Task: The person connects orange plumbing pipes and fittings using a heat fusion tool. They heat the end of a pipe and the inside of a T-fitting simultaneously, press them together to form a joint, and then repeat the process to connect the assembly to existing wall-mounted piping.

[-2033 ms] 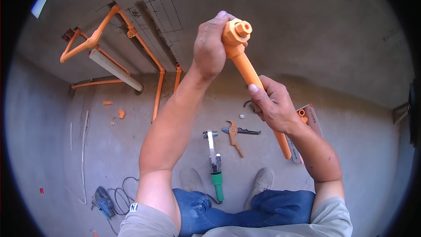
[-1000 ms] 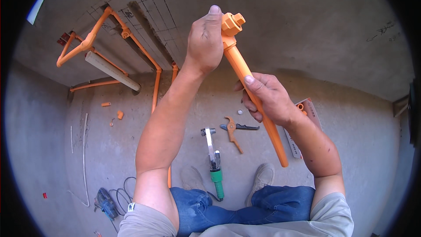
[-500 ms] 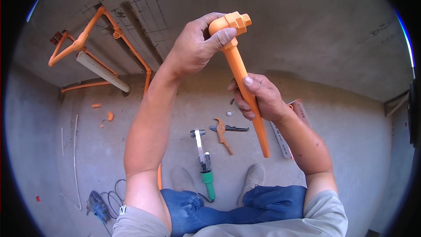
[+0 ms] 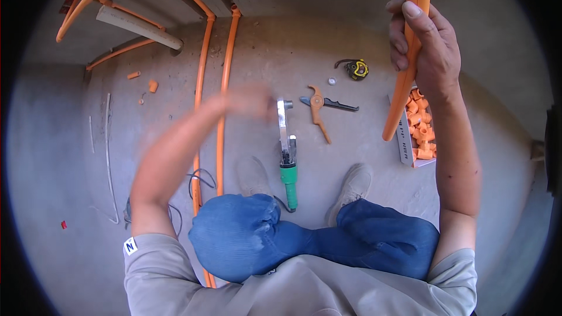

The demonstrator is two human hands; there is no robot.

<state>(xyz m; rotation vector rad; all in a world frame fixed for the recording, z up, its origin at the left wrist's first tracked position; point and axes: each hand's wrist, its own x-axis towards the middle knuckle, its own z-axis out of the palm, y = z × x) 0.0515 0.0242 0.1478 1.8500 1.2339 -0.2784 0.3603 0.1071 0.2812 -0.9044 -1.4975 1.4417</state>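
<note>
Right hand (image 4: 433,52) raised, wrapped around orange pipe (image 4: 402,96) | left hand (image 4: 252,103) blurred, cannot tell grip | pipe's axis steep, lower end slanting left

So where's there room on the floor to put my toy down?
Bare floor lies between the orange-and-black cutter and the box of orange fittings, and at left, between the thin white tube and long orange pipes, partly under the left forearm. It's crowded around the green-handled tool, with the cutter and blurred left hand close by.
</note>
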